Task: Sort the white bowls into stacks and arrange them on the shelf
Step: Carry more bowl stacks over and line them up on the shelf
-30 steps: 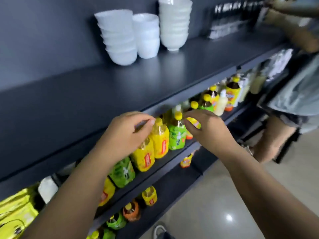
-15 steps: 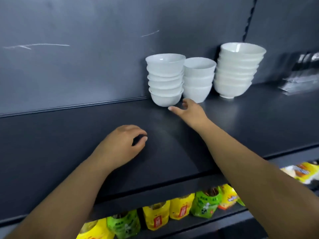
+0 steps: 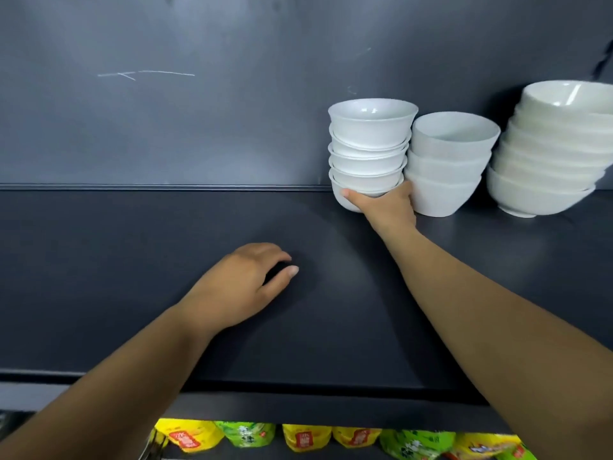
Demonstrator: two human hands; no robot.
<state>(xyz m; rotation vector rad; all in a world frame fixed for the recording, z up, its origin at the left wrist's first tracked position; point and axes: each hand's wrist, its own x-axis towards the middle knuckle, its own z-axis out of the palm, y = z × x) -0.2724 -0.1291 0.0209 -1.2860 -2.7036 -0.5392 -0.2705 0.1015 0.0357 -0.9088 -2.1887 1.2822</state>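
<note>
- At the back of the dark shelf (image 3: pixel 132 260), the right hand (image 3: pixel 386 207) cups the bottom bowl (image 3: pixel 343 203) of the leftmost stack (image 3: pixel 368 151), thumb and fingers curled round it.
- The left hand (image 3: pixel 242 287) rests loosely curled on the shelf, holding nothing.
- Glossy white ware, likely heavy, slick, chippable; best lifted from the base, top steadied.
- A shorter stack (image 3: pixel 447 167) stands just beside; a wider stack (image 3: pixel 547 154) further right.

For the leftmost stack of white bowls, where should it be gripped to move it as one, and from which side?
Likely the bottom bowl of the leftmost stack, from the front, as the right hand does: thumb on its left side, fingers on its right by the middle stack. The bowls nest, so the lowest carries all; the back wall blocks the rear.
</note>
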